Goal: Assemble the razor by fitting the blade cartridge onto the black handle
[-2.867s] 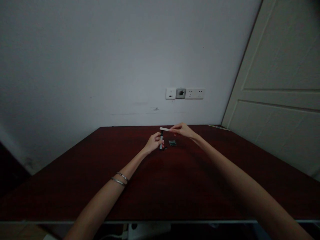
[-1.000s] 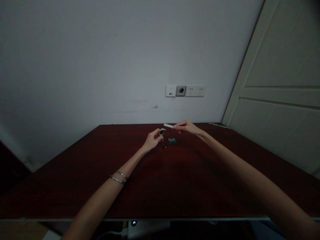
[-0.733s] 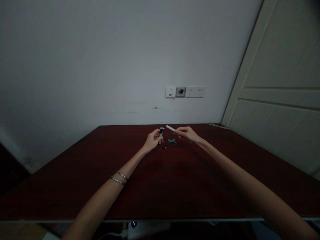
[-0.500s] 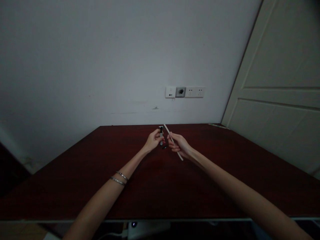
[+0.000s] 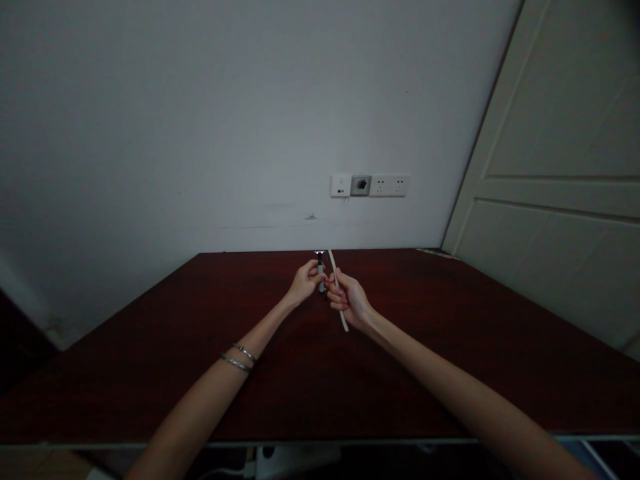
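My left hand is closed around a small upright stick-like object with a dark and silver top, far out over the dark red table. My right hand sits right beside it, fingers wrapped round a thin white rod that runs through the fist, its upper end next to the small object and its lower end sticking out toward me. The two hands almost touch. The small items that lay on the table are hidden behind my right hand.
A white wall stands behind the table, with a row of wall sockets. A cream door is at the right. A white device lies below the table's near edge.
My right hand has swung left and nearer, turning the white rod from level at fingertip height to steep through the fist. My left hand has stayed put holding the small object.
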Available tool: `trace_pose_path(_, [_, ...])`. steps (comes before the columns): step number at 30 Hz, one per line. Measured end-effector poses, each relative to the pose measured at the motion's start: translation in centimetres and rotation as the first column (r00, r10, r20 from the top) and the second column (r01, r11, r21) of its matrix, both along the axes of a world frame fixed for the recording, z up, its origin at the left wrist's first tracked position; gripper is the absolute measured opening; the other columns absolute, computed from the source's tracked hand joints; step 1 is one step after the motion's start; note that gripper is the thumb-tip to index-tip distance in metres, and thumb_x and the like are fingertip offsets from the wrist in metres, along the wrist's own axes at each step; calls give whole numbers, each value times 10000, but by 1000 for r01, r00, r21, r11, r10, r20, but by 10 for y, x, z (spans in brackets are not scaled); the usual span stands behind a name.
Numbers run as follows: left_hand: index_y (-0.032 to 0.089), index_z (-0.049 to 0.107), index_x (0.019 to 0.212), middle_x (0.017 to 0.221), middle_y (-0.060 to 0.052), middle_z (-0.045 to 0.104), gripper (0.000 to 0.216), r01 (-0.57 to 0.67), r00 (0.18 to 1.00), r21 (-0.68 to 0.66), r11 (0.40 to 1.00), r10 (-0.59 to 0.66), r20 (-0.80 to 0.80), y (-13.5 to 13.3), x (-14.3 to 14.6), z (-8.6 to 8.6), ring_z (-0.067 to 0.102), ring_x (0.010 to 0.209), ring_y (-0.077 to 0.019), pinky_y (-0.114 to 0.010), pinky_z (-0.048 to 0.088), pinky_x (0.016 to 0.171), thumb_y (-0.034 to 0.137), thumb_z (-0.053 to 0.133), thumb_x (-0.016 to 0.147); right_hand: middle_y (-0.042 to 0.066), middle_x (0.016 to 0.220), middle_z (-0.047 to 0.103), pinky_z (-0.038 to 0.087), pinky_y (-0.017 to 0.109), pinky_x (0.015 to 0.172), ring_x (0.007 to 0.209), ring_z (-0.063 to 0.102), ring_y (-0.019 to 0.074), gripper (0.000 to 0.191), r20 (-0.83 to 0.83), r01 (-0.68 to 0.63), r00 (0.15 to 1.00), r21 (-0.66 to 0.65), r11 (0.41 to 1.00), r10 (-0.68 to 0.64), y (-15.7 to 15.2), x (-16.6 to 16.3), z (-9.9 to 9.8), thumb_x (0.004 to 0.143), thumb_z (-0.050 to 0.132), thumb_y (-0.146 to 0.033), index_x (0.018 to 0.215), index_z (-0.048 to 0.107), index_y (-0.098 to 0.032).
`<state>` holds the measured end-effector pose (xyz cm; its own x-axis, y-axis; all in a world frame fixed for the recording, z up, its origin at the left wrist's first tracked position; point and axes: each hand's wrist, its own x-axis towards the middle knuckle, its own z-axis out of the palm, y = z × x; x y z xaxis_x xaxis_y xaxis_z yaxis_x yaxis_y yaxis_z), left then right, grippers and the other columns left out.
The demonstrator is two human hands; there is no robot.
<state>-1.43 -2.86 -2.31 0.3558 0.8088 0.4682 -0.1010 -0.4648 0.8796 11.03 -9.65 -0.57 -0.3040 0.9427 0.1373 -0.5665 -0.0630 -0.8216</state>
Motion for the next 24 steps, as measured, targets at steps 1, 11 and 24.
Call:
trace_pose_path(1, [123,509,902,748,-17,611,278,-1,1000,3,1000,1,-9,0,0,0,595,673,-119,-217,452,619,216,649,681,-105,438,260,69,137,313,347,110,26,316,-10,23,1000,14,1000,-23,0,0,0,748,571,-476,709,450,-187])
trace_pose_path(11, [129,549,828,558,50,540,231,-152,984,76,985,158,-78,6,-1,-3,516,468,-69,-162,372,456,260,658,671,-94,438,334,123,153,301,316,202,22,362,215,210,946,163,964,-242,4,-6,-5,687,590,-536,682,471,-194])
trace_pose_path(24, [133,553,851,621,16,595,239,-151,979,88,985,161,-121,3,-1,-3,569,501,-101,-193,425,484,288,650,697,-74,450,361,179,169,304,330,261,39,376,358,332,831,296,896,-426,17,-2,-21,708,535,-563,652,500,-193])
